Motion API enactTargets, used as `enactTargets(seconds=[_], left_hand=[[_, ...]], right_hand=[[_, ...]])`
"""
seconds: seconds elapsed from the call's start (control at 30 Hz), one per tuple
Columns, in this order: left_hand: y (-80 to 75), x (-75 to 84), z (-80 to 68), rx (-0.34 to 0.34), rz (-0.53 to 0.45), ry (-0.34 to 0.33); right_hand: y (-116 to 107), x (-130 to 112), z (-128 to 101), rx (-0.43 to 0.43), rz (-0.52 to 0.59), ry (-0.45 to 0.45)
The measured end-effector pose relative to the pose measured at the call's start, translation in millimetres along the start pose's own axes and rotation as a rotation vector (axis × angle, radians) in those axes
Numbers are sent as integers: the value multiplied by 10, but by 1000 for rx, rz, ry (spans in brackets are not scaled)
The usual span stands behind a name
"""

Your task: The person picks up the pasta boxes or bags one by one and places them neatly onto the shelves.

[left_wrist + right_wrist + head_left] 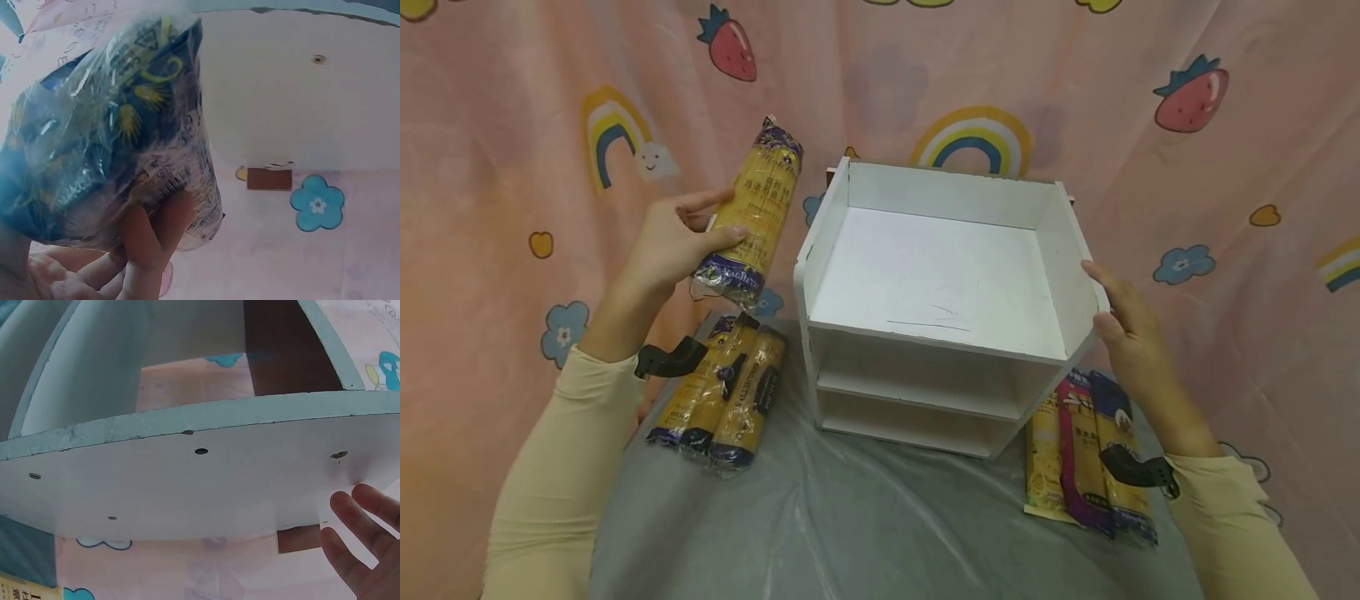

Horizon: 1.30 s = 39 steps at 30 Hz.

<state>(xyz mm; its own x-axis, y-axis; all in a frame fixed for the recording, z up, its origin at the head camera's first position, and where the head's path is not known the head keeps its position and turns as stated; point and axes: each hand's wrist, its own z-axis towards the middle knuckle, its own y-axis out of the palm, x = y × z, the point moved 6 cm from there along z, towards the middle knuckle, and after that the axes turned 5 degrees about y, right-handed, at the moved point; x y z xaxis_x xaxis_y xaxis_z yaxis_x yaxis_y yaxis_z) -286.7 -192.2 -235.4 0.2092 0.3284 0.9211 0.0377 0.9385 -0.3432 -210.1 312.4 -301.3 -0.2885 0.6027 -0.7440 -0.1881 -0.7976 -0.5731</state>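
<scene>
My left hand [677,237] grips a yellow spaghetti packet [754,212] with dark blue ends, held tilted in the air to the left of a white three-tier shelf unit [1060,242]. In the left wrist view the packet's blue end [112,125] fills the frame, with my fingers [153,231] curled under it. My right hand [1123,321] rests with straight fingers against the shelf unit's right side panel [187,481]; its fingertips [350,519] show in the right wrist view.
Several more spaghetti packets [726,392] lie on the grey plastic-covered table [865,517] at the left. Further packets [1090,450], yellow and magenta, lie to the right of the shelf unit. A pink cartoon-print curtain [1225,167] hangs behind.
</scene>
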Motion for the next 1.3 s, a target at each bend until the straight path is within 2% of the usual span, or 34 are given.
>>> enactTargets(seconds=[0.27,0.37,0.5,0.77,1.0,1.3], left_hand=[[53,209,42,14,-217,29],[118,274,45,-3,-311,26],[232,358,39,-30,-385,37],[470,464,12,-55,-379,65],[738,547,-38,-114,-408,84],[1048,606,-174,-192,-316,77]], right_hand=[[1,19,-3,-5,-2,4],[0,26,-7,-4,7,-2],[1,27,-9,1,7,-8],[12,16,-9,-3,10,-14],[20,23,1,-10,25,-9],[10,19,1,7,9,-20]])
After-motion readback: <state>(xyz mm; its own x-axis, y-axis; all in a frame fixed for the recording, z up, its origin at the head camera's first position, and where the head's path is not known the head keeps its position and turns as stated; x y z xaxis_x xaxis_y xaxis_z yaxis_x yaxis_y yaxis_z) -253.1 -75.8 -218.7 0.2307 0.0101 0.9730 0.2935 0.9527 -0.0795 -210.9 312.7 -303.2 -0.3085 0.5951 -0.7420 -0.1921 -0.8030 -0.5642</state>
